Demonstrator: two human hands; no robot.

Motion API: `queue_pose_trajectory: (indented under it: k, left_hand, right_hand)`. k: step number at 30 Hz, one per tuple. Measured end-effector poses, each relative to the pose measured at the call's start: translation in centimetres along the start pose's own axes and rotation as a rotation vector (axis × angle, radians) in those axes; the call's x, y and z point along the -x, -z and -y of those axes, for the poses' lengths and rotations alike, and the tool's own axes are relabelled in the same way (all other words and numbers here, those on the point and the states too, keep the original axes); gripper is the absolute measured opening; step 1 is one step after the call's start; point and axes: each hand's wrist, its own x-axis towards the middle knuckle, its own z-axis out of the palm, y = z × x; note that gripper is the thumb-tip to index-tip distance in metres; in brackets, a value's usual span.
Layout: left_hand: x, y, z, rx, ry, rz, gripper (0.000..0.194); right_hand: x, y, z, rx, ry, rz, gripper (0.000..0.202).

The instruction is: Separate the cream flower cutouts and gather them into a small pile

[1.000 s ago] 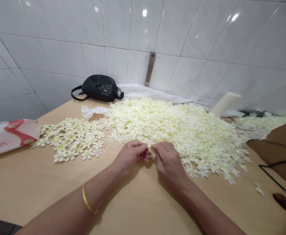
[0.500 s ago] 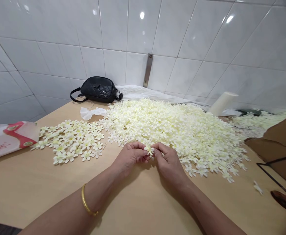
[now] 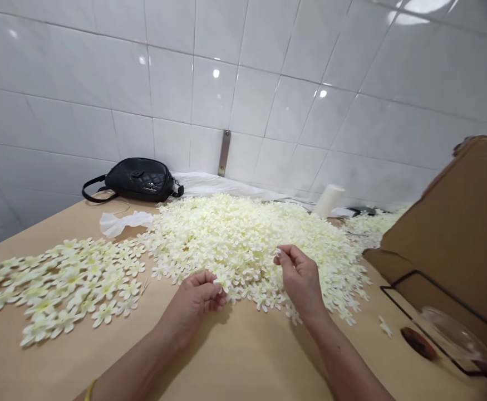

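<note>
A large heap of artificial flowers [image 3: 222,228], pale yellow-white, spreads over the table. At its near edge my left hand [image 3: 197,303] is closed, pinching a single artificial flower [image 3: 220,285] between thumb and fingers. My right hand [image 3: 304,281] hovers over the heap's right front, its thumb and index finger pressed on a small white bit [image 3: 278,253]; whether that is a petal or a whole flower I cannot tell. A flatter group of artificial flowers [image 3: 74,284] lies loosely to the left of my left hand.
A black handbag [image 3: 138,179] and crumpled white fabric [image 3: 124,223] sit at the back left. Behind the heap stands a white roll [image 3: 329,201]. On the right are a cardboard box [image 3: 456,228], a black wire frame [image 3: 406,317] and a dark brown oval object [image 3: 418,342]. A tiled wall [image 3: 251,100] closes the back.
My hands, together at one flower before, have come apart: the right moved over the heap, the left keeps a flower. The view has turned right, showing more of the box.
</note>
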Motion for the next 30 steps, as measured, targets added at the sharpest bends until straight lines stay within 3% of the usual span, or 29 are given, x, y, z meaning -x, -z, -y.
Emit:
queue_pose_trajectory:
  k: [5,10,14,17,20,25,30]
  left_hand:
    - [-0.2,0.1,0.1,0.008,0.010,0.009,0.017]
    - [-0.4,0.3,0.2,0.047,0.006,0.006,0.016]
    - [-0.5,0.4,0.3,0.052,-0.012,0.004,0.018]
    - [-0.5,0.4,0.3,0.049,-0.035,0.008,0.018]
    - [-0.2,0.2,0.4,0.053,-0.036,0.013,0.019]
    - [-0.1,0.2,0.4,0.075,-0.044,0.059,0.016]
    - [-0.2,0.4,0.4,0.112,-0.030,0.065,0.013]
  right_hand:
    - [-3.9,1.7,-1.5,0.339,0.164,-0.139,0.021]
    - [-7.7,0.1,-1.7,0.461,0.249,-0.113,0.018]
    - [-8.9,-0.9,-1.6,0.480,0.299,-0.056,0.016]
    - [-7.6,-0.5,-1.0,0.444,0.307,-0.066,0.022]
    - [-4.2,-0.3,0.3,0.364,0.321,-0.045,0.022]
    - [2.1,-1.9,3.1,0.097,0.438,0.197,0.016]
    - [4.6,-4.0,3.2,0.131,0.503,0.338,0.017]
